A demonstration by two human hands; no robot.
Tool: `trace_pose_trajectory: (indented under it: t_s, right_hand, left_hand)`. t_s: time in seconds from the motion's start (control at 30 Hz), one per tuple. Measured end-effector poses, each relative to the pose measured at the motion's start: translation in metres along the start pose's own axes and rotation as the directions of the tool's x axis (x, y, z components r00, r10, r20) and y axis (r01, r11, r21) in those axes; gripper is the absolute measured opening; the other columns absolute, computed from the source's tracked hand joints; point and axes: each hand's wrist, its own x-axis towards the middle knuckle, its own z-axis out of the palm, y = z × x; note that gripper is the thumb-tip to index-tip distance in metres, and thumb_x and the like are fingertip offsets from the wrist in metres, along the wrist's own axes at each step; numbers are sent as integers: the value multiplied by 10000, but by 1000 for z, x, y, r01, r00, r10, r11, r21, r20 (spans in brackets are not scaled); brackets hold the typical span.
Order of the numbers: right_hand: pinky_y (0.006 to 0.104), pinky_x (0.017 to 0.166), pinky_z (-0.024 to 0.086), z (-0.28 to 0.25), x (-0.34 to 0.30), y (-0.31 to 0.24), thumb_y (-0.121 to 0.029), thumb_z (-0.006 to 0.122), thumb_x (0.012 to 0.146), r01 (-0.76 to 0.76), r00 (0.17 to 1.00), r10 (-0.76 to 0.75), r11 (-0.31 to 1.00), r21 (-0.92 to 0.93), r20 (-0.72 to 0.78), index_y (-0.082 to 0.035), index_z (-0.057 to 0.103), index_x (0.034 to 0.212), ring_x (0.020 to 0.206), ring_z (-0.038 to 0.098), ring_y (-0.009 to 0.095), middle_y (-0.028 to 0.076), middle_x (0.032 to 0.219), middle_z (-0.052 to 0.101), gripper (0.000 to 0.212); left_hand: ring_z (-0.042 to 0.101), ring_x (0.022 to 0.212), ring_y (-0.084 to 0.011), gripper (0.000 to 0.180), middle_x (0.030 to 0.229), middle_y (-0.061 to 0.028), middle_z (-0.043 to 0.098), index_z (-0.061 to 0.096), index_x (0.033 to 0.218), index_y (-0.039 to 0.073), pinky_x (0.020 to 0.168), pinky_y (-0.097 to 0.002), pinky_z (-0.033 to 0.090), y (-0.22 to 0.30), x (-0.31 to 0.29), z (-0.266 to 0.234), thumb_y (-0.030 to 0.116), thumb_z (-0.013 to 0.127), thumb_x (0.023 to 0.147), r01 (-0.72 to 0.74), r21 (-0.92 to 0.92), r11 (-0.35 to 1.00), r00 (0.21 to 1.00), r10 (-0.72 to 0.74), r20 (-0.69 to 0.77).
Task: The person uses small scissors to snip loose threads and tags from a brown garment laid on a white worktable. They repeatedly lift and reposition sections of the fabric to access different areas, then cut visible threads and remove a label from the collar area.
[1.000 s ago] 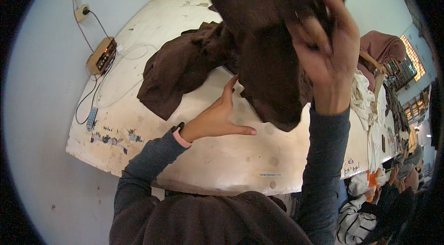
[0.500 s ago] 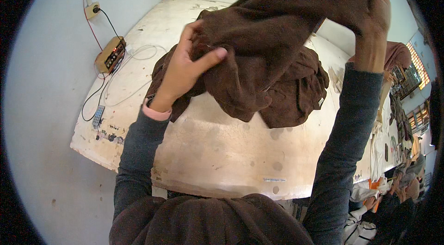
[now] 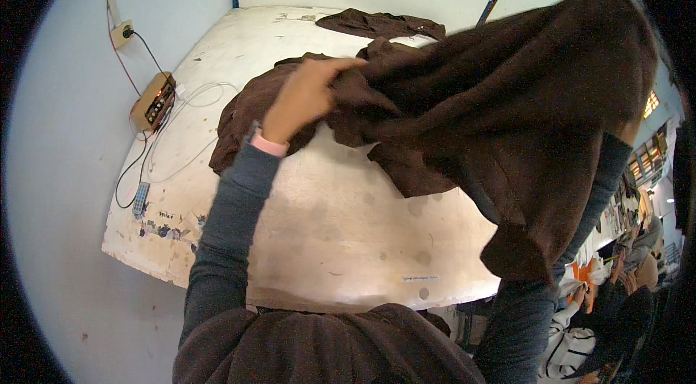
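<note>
A large piece of brown cloth, apparently a garment, is stretched up to the right and hangs in folds above the table. My right hand holds its top right part aloft; the cloth hides most of that hand, and only the wrist shows at its edge. At the cloth's left end is my left hand, a little blurred, its fingers closed over a fold. Beneath and beside that hand, more crumpled brown cloth lies on the pale worktable.
Another brown cloth piece lies at the table's far edge. On the left stand a tan box with knobs, loose cables and a small remote control. A wall socket is above. Other people sit at the lower right.
My right hand has swung the cloth outward to the right, and it now hangs spread over my right forearm. My left hand has shifted slightly right. A far brown piece has come into view.
</note>
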Motion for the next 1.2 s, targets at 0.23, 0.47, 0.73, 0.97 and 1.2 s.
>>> trace_pose_trajectory:
  t_s: [0.23,0.47,0.73,0.97,1.2]
  right_hand:
    - [374,987,509,-48,3,39,-346,707,984,-223,955,198,970,-98,-220,-22,643,1283,1140,645,250,151,1209,689,446]
    - [337,972,469,-91,-69,122,-318,779,928,-54,997,2,751,-658,-80,-32,713,1144,1032,645,210,69,1059,711,365]
    - [379,865,526,-79,-193,235,-285,782,847,-201,934,354,390,-899,-56,-50,748,1056,935,725,253,124,981,760,316]
    - [302,878,516,60,-254,190,-139,591,1026,-325,877,467,753,-572,116,12,725,1099,926,686,152,107,1002,764,214]
    - [261,788,500,170,-309,140,-52,703,932,-321,717,504,852,-413,482,8,741,988,877,650,103,55,915,746,91]
  left_hand:
    - [732,1016,-250,490,1130,-157,764,700,1243,-8,953,-352,549,-99,-12,-178,-113,532,795,102,289,952,878,50,-475]
    - [675,1010,-154,290,1135,-110,736,694,1233,-13,899,-311,540,-77,-106,-239,-3,636,950,130,-217,967,654,-248,-715]
    - [647,1145,-311,527,1231,-184,680,657,1284,9,935,-394,532,3,-263,-139,218,843,837,449,344,825,608,-564,559]
    - [688,1026,-320,266,1084,-161,717,702,1115,8,892,-388,526,54,-233,-110,138,763,891,686,160,710,625,-688,369]
    - [675,1039,-357,346,1067,-140,708,694,1120,50,879,-423,534,31,-248,-70,-47,693,788,427,389,816,839,-518,167]
